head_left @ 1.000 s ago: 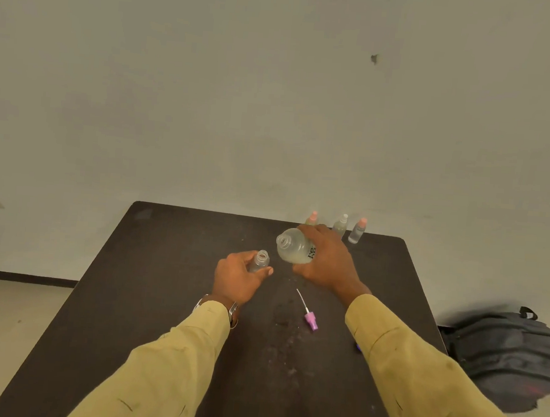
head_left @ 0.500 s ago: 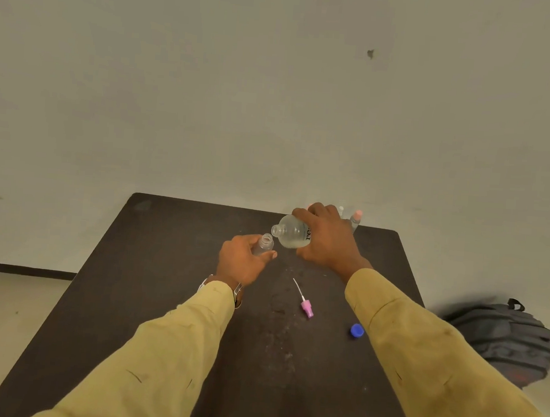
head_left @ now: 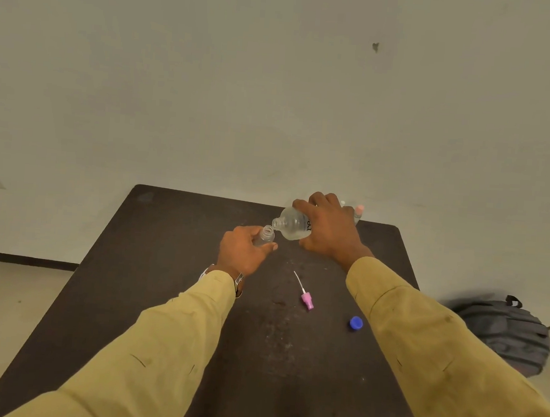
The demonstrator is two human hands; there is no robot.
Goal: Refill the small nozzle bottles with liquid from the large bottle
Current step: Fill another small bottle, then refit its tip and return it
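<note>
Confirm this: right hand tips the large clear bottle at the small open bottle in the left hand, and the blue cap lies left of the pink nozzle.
Not quite. In the head view the round blue plastic cap lies right of the pink nozzle with its thin white tube; the rest holds.

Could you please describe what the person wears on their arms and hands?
The long mustard-yellow fabric left sleeve and matching right sleeve are creased, with small dark marks. A silvery watch band circles the left wrist. The left hand and right hand are ungloved.
</note>
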